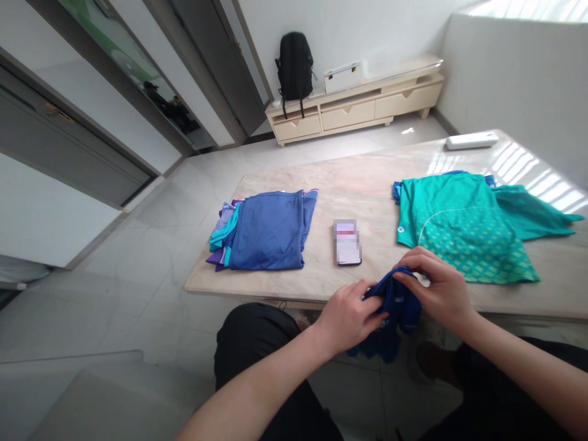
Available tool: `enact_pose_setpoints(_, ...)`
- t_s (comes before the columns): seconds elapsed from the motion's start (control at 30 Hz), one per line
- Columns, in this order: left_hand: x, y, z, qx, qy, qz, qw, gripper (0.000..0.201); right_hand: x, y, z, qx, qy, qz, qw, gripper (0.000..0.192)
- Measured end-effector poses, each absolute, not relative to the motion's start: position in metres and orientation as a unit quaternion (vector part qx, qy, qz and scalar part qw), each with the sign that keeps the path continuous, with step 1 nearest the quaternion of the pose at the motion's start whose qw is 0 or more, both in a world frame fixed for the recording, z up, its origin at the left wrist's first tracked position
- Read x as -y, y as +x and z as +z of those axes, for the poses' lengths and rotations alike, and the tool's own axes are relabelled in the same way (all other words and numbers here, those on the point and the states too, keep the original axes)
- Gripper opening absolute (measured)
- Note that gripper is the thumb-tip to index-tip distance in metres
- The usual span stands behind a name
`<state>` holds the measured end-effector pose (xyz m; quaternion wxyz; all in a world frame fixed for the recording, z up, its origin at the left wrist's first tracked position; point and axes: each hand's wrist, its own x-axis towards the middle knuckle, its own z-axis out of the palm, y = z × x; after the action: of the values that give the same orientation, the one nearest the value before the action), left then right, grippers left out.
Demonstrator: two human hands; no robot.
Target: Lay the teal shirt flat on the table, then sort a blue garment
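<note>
A bunched dark blue garment hangs from both hands just off the table's front edge, its lower part dangling between my knees. My left hand is closed on its left side, fingers partly tucked into the cloth. With thumb and fingers, my right hand pinches its upper edge. The garment's exact kind is hidden by the folds. Beyond the right hand lie green shorts with a pale dotted pattern, spread over some blue cloth. To the left sits a stack of folded clothes, blue on top with purple and turquoise below.
A phone with a lit screen lies on the marble-look table. At the far right corner is a white oblong case. A black backpack and a white box stand on a low cabinet by the wall.
</note>
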<state>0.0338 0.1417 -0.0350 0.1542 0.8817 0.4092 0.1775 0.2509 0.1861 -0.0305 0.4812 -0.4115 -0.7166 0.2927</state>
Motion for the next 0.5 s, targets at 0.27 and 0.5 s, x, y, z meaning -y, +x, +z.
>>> enact_pose_setpoints(0.27, -0.1394, 0.0338, -0.0332, -0.415, 0.882, 0.165, 0.147, 0.018, -0.1873, 0.2510, -0.0288, 0.720, -0.416, 0.294, 0.472, 0.004)
enact_pose_setpoints(0.5, -0.1353, 0.0303, -0.0299, -0.391, 0.867, 0.265, 0.159, 0.010, -0.1904, 0.2517, -0.0348, 0.703, -0.432, 0.316, 0.467, 0.006)
